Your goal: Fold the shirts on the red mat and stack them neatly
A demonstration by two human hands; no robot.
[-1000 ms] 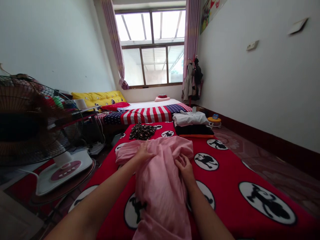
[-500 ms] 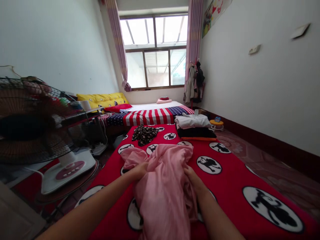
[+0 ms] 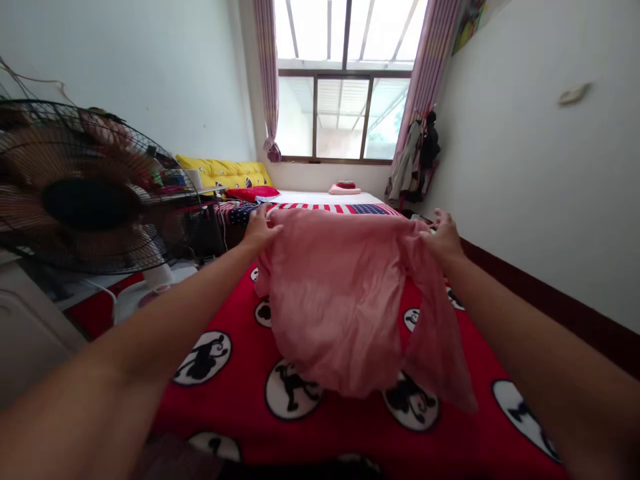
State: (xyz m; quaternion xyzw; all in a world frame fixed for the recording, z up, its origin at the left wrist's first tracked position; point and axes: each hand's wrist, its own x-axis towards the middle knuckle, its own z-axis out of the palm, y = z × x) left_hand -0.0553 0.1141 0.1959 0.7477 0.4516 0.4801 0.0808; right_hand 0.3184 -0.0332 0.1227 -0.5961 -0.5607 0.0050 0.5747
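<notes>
A pink long-sleeved top [image 3: 340, 293] hangs spread between my two hands above the red blanket [image 3: 240, 413] with its round monkey prints. My left hand [image 3: 261, 230] pinches the garment's upper left corner. At the upper right corner, my right hand [image 3: 444, 233] grips the cloth near the other shoulder. One sleeve dangles on the right, its end just over the blanket. The dark patterned cloth and the folded pile seen before are hidden behind the raised garment.
A fan [image 3: 90, 200] stands close by my left arm. Beyond the blanket is a bed with a stars-and-stripes cover [image 3: 320, 208], a yellow cushion [image 3: 225, 173] and folded pink cloth [image 3: 345, 190]. Clothes [image 3: 417, 153] hang on a rack at the window's right.
Both hands have lifted the pink top off the blanket and moved apart, stretching it wide. From a bunched heap it now hangs open. The view has shifted.
</notes>
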